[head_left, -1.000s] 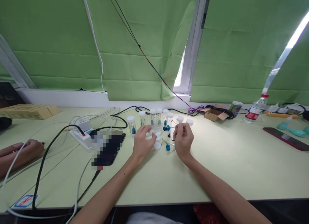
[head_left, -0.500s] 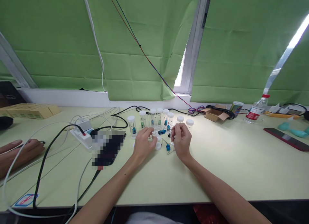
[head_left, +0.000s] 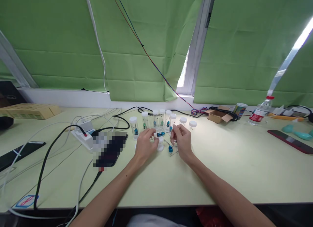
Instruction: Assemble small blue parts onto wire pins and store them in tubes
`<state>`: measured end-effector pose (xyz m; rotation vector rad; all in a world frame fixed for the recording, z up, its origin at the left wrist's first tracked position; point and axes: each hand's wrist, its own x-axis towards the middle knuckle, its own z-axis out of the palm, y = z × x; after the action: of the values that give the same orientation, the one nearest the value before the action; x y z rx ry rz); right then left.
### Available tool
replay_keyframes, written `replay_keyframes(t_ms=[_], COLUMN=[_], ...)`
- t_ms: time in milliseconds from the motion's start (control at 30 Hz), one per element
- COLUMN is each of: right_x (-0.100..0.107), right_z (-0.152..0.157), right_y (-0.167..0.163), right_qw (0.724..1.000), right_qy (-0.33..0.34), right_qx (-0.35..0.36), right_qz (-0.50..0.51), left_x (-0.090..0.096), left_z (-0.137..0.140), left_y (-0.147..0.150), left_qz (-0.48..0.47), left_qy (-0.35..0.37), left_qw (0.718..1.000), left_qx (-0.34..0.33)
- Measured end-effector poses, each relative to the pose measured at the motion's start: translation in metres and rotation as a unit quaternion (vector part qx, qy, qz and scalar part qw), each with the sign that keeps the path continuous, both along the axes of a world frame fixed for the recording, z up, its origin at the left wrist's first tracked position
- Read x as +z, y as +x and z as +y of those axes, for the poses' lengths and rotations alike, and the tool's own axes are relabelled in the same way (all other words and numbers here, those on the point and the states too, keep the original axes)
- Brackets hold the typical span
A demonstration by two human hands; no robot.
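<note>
My left hand (head_left: 146, 144) is closed, thumb and forefinger curled at the left end of a small blue part with thin wire leads (head_left: 160, 134). The part hangs sideways between my hands. On its right side, my right hand (head_left: 183, 140) pinches near the other lead; the exact contact is hidden by the fingers. Below on the table lies another blue part with wire leads (head_left: 170, 149). White caps (head_left: 160, 148) sit beside my left thumb. Behind my hands stand several clear tubes with white lids, such as the tube at the left (head_left: 134, 126), holding small blue or green parts.
A power strip (head_left: 84, 139) and tangled cables spread over the left side, near a phone with a blurred screen (head_left: 112, 150). Another phone (head_left: 22, 152) lies farther left. To the right are an open cardboard box (head_left: 217, 116), a water bottle (head_left: 259, 113) and a red-edged phone (head_left: 290, 141).
My right hand has shifted slightly left and up, and the blue part has moved a little left. Another person's hand at the far left has withdrawn, uncovering a phone.
</note>
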<state>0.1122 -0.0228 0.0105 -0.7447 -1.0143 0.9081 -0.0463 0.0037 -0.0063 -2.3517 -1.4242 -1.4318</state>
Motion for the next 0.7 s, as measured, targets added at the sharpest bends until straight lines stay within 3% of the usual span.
replay_keyframes(t_ms=[400,700], right_x=[-0.0001,-0.0054], right_z=[0.0024,0.0073], right_y=[0.0011,0.0013], right_qw=[0.991,0.992], right_qy=[-0.058,-0.053], right_qx=[0.112,0.111], right_qz=[0.047,0.017], left_x=[0.0013,0.0012], left_z=[-0.0005,-0.0012], left_y=[-0.0006,0.0007], left_qz=[-0.002,-0.008], left_qy=[-0.001,0.000], left_qw=[1.000,1.000], left_qx=[0.004,0.001])
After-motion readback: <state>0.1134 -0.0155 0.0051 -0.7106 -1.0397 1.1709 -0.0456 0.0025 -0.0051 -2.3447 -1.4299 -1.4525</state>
